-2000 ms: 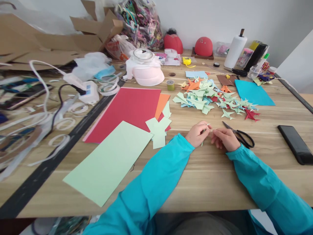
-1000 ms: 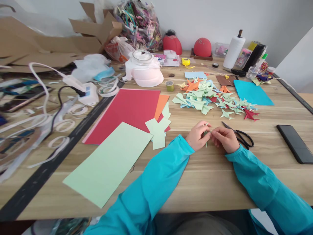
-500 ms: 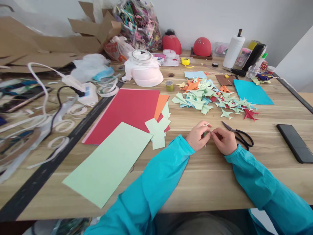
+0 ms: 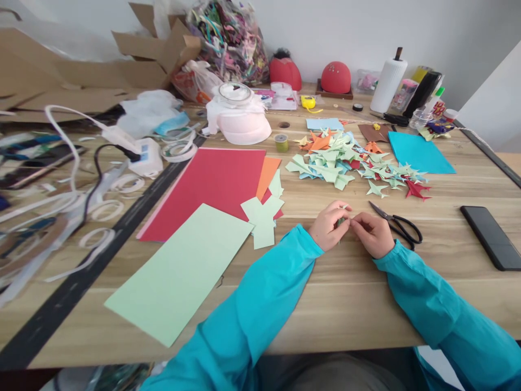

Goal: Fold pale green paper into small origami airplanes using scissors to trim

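Note:
My left hand [image 4: 330, 225] is closed around a small piece of folded light green paper [image 4: 341, 221]; the fingers hide most of it. Thumb and forefinger of my right hand [image 4: 373, 233] are pinched together at that paper's right edge, touching the left fingertips. Black-handled scissors [image 4: 401, 225] lie just beside the right hand. Beyond the hands is a heap of folded paper pieces [image 4: 334, 157], mostly light green with some orange, red and blue. Cut light green paper shapes [image 4: 264, 220] lie to the left of my left hand.
A large light green sheet [image 4: 179, 277] overlaps red sheets [image 4: 215, 179] on the left. A blue sheet [image 4: 421, 153] lies at back right, a phone [image 4: 492, 236] at the right. A thread spool [image 4: 281, 143] stands behind. Cables and white strips [image 4: 97, 206] clutter the left side.
Almost nothing differs. Both hands stay in place, while the fingers and the folded paper between them shift very slightly.

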